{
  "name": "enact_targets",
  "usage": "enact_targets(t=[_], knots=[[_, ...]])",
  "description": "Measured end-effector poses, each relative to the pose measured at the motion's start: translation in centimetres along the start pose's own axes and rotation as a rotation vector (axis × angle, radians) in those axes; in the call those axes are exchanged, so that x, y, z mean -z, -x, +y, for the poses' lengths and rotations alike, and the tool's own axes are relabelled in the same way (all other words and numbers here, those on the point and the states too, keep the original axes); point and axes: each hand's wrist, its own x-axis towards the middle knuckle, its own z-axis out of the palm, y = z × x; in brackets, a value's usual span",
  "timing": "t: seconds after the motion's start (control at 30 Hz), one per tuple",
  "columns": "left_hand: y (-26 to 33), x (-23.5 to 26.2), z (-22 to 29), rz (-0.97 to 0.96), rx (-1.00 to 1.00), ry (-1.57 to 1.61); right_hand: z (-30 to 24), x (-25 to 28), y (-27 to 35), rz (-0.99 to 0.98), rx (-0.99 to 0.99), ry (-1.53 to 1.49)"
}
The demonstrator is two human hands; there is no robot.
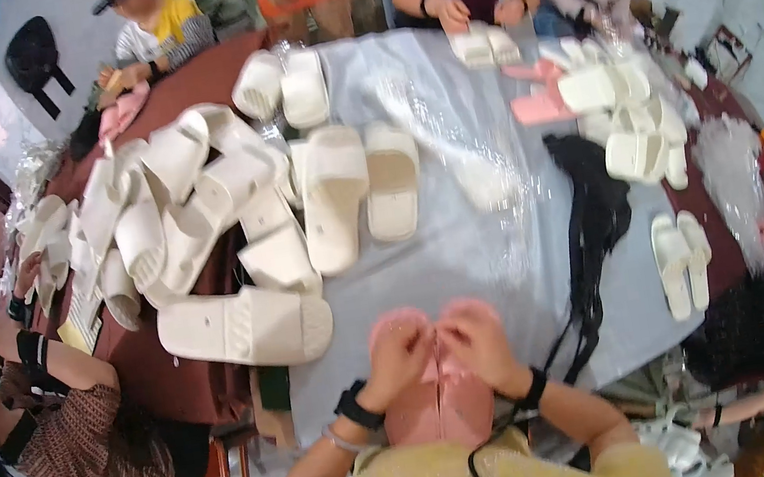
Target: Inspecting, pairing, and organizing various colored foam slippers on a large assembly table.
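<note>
A pair of pink slippers lies side by side at the table's near edge, close against my body, toes pointing away. My left hand (402,356) is closed at the strap of the left pink slipper (412,419), fingers bent near its inner edge. In the same way my right hand (479,346) is closed at the strap of the right pink slipper (468,410). The hands nearly meet over the gap between the slippers. Anything small between the fingertips is hidden. Just left of my left hand lies a cream slipper (242,326) on its side.
A heap of cream slippers (173,161) covers the table's left. Black straps (590,207) trail down the grey sheet (496,271) on the right, with a white pair (680,263) beyond. More white and pink slippers (601,87) lie at the far right. Several people sit or stand around.
</note>
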Motion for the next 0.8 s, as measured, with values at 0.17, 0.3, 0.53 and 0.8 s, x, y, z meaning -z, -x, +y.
enact_targets(t=[0.17, 0.3, 0.53, 0.8], knots=[[0.5, 0.0, -0.4, -0.062, 0.066, 0.022, -0.2, -0.1, 0.3, -0.018, -0.059, -0.059], [1.0, -0.3, -0.8, -0.061, 0.179, 0.135, -0.1, -0.2, 0.4, -0.019, -0.139, -0.162], [0.9, -0.1, -1.3, -0.061, 0.199, 0.303, -0.5, -0.3, 0.2, 0.006, 0.014, -0.089], [0.8, -0.3, -0.5, 0.074, 0.122, 0.316, -0.8, -0.1, 0.2, -0.039, -0.057, -0.047]])
